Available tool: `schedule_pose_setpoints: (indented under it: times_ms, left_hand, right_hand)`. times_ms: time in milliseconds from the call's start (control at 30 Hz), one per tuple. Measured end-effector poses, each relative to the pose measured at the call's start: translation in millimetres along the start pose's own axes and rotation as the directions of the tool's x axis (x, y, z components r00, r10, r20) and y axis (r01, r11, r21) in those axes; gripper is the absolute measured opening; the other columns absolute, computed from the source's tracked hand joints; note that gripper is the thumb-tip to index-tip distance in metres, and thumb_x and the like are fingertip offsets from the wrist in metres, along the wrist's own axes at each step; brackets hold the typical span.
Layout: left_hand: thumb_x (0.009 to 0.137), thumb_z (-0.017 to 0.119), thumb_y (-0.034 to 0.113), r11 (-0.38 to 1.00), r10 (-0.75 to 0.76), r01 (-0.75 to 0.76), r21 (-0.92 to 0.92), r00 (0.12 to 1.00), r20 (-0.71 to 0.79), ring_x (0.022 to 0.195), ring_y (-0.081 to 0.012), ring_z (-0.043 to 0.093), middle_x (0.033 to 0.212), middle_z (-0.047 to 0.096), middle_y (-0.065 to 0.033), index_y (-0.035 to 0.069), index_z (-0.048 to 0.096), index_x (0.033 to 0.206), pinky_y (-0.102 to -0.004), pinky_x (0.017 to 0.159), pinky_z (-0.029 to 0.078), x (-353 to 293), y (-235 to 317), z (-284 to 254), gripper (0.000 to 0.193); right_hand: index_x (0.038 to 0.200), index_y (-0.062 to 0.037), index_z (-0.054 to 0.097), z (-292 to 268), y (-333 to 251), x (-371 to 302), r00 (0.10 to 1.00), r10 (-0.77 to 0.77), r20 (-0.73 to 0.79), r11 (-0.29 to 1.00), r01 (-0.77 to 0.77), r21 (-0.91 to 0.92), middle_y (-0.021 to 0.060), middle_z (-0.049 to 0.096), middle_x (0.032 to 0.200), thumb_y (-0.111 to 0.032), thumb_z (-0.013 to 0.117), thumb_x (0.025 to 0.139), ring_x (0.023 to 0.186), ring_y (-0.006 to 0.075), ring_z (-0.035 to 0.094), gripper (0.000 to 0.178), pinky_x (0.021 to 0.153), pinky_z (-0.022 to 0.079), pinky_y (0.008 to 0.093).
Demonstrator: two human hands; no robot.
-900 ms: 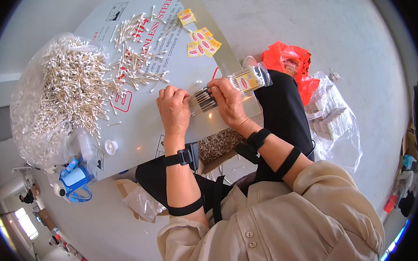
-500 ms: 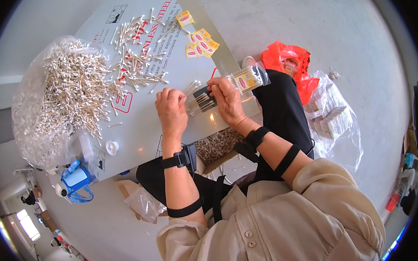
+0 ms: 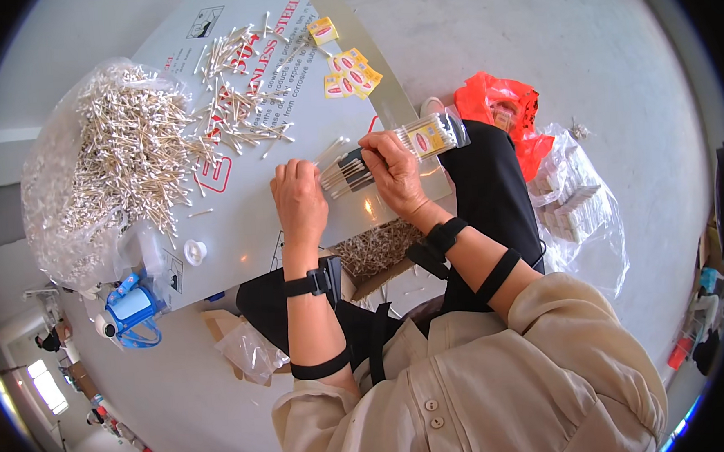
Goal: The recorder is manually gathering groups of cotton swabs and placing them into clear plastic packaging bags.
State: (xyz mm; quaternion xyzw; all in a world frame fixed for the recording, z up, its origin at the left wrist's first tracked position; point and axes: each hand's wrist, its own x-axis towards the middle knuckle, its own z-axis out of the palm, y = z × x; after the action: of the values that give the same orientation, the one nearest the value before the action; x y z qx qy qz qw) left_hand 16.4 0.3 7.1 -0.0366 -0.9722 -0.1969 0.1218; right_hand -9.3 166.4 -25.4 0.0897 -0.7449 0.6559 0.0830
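My right hand is closed, its thumb and fingers pinched at the near end of a clear pack of cotton swabs with a yellow label, which sticks out to the right past the table edge. Just left of these fingers, several loose cotton swabs lie fanned over a dark flat patch. Beside their left ends is my left hand, fingers curled inward and back turned up; what it grips, if anything, is hidden. More swabs are scattered on the table farther away.
A large clear bag of swabs stands at left, near a small white cup and a blue bottle. Yellow labels lie at the far edge. A box of swabs sits below; red and clear bags rest at right.
My left hand has shifted very slightly down and to the right, near the fanned swabs. The right hand stays almost still at the pack.
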Motion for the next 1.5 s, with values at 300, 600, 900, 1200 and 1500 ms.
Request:
schedule_pose_setpoints:
  times_ms: [300,600,900,1200,1500]
  left_hand:
    - [0.080,0.058,-0.004,0.999,0.021,-0.018,-0.050,0.998,0.058,0.086,-0.0317,0.054,0.087,0.060,-0.0109,0.003,0.054,0.085,-0.0426,0.077,0.044,9,-10,4,0.010]
    - [0.080,0.059,-0.007,0.970,-0.032,0.018,-0.244,0.998,-0.054,0.088,-0.0321,0.057,0.089,0.061,-0.0127,0.002,0.056,0.095,-0.0410,0.076,0.048,1,-10,-1,0.018]
    - [0.077,0.061,-0.005,0.830,-0.027,0.141,-0.539,0.977,0.213,0.089,-0.0281,0.058,0.091,0.059,-0.0110,0.000,0.061,0.095,-0.0345,0.082,0.048,-24,8,-21,0.019]
    - [0.080,0.063,0.000,0.993,-0.075,0.074,-0.091,0.997,-0.008,0.105,-0.0300,0.049,0.102,0.055,-0.0078,0.007,0.062,0.101,-0.0433,0.092,0.039,11,-4,16,0.022]
    - [0.094,0.054,0.019,0.810,-0.284,0.127,-0.572,0.939,-0.194,0.120,-0.0275,0.046,0.126,0.050,-0.0137,0.002,0.057,0.117,-0.0411,0.104,0.035,-15,-2,34,0.029]
  right_hand:
    - [0.100,0.0004,0.059,2,7,0,0.999,0.031,0.013,0.999,-0.031,0.021,0.0109,0.060,0.095,0.005,0.055,0.089,0.083,0.0218,0.060,0.012,0.074,0.048,0.0282]
    - [0.100,-0.0001,0.059,4,7,0,0.999,-0.052,0.013,0.998,0.052,-0.021,0.0092,0.059,0.094,0.006,0.053,0.089,0.082,0.0192,0.060,0.014,0.074,0.049,0.0274]
    - [0.106,0.0027,0.057,-1,7,1,0.997,0.070,0.026,0.978,-0.074,0.195,0.0094,0.057,0.108,0.004,0.046,0.095,0.094,0.0158,0.057,0.015,0.082,0.048,0.0258]
    - [0.107,0.0009,0.057,2,8,3,0.999,-0.017,-0.028,0.996,0.019,0.082,0.0161,0.060,0.113,0.000,0.051,0.093,0.100,0.0301,0.060,0.015,0.087,0.048,0.0312]
    - [0.117,0.0018,0.056,1,7,4,0.994,0.111,0.007,0.970,-0.110,0.216,0.0161,0.056,0.127,-0.007,0.049,0.098,0.118,0.0278,0.054,0.022,0.099,0.042,0.0312]
